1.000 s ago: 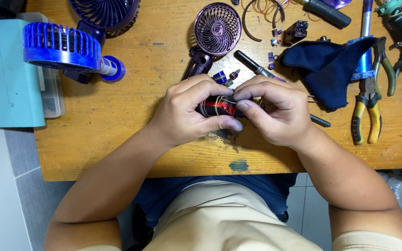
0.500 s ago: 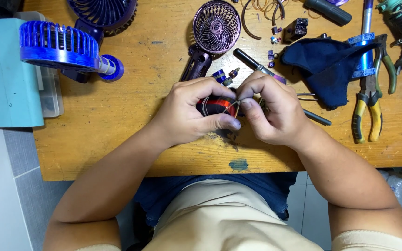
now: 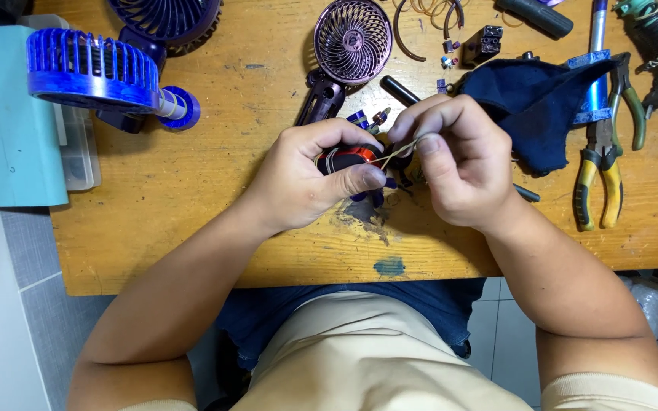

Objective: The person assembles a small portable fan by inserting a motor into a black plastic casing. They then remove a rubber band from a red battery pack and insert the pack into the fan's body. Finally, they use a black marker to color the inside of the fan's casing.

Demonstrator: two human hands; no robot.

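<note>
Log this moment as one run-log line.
left hand: grips small motor coil | right hand: pinches thin wire from coil | surface: wooden table

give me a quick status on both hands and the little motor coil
Left hand grips motor coil. Right hand pinches thin wire off it. Dark cloth beside, not blocking.

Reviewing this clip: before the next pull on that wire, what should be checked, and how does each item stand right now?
1. Left hand grips the small motor coil firmly: ok.
2. Right hand pinches the thin wire between its fingertips: ok.
3. Wire runs taut from coil to fingers: ok.
4. Wire free of snags under the coil: cannot tell, hidden by fingers.
5. Pliers within reach on the wooden table: ok.
6. Dark blue cloth clear of the wire: ok.
</note>
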